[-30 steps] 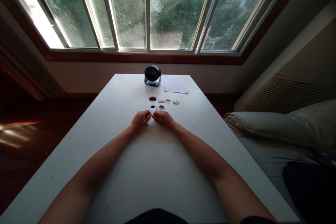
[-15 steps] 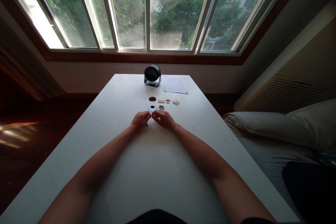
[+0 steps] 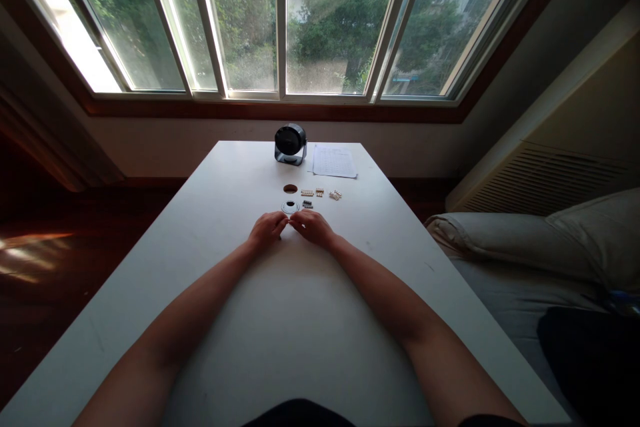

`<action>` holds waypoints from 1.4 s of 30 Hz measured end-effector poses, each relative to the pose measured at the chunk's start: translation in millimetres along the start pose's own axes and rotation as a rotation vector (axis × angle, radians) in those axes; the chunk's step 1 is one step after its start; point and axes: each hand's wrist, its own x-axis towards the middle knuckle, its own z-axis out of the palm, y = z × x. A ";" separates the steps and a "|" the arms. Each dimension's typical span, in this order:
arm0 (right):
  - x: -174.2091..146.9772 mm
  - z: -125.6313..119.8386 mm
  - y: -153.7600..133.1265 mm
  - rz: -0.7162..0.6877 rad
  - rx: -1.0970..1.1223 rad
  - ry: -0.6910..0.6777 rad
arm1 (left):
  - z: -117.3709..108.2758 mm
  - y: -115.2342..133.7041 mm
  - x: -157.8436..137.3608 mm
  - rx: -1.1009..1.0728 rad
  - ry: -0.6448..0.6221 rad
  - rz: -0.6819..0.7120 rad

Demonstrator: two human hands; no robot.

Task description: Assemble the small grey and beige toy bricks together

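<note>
My left hand [image 3: 269, 227] and my right hand [image 3: 311, 225] meet fingertip to fingertip above the white table [image 3: 300, 320]. Both are closed in a pinch; whatever lies between the fingers is too small to name. Just beyond the fingertips is a round ring-shaped piece [image 3: 284, 209] with a dark centre. To its right lie several small dark parts [image 3: 307, 204]. Farther back are rows of small tan pieces [image 3: 307, 193], a shorter group of tan pieces [image 3: 319, 192] and a loose pile of pale pieces [image 3: 335, 195].
A round hole [image 3: 291, 189] opens in the tabletop behind the ring. Toward the far edge stand a black fan-like device [image 3: 291, 144] and a printed sheet of paper [image 3: 335, 162]. Beyond the table is a window [image 3: 330, 33]; a bed with a rolled cushion [image 3: 500, 240] lies to the right.
My fingers have shifted slightly against each other. The dark bit showing under my left hand is less visible now. The objects on the table have stayed put.
</note>
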 end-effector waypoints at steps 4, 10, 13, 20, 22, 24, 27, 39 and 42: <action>-0.4 -0.6 -0.3 -0.017 0.016 0.006 | 0.8 -1.3 0.3 -0.005 -0.007 -0.004; -0.1 -1.2 -0.7 -0.071 -0.031 0.012 | 0.0 -1.3 0.6 -0.024 -0.030 -0.009; 0.3 -1.9 -0.9 -0.091 -0.063 0.017 | -0.5 -1.2 0.4 -0.021 -0.035 -0.003; 0.3 -1.2 0.2 -0.087 -0.060 0.038 | 0.4 0.0 -0.1 0.002 0.030 -0.024; 0.1 -0.9 0.8 -0.081 -0.059 0.036 | 0.5 0.4 -0.2 -0.005 0.029 -0.017; 0.0 -1.0 1.1 -0.078 -0.057 0.033 | 0.5 0.4 -0.1 -0.006 0.024 -0.007; -0.3 -1.7 1.2 -0.074 -0.049 0.035 | 0.8 -0.4 0.3 0.008 0.024 -0.001; -0.5 -3.4 10.6 0.112 -0.061 0.144 | 5.6 -7.1 1.0 0.023 0.068 -0.050; -1.6 -8.1 28.0 0.349 -0.136 0.220 | 7.4 -9.7 1.2 0.037 0.065 -0.056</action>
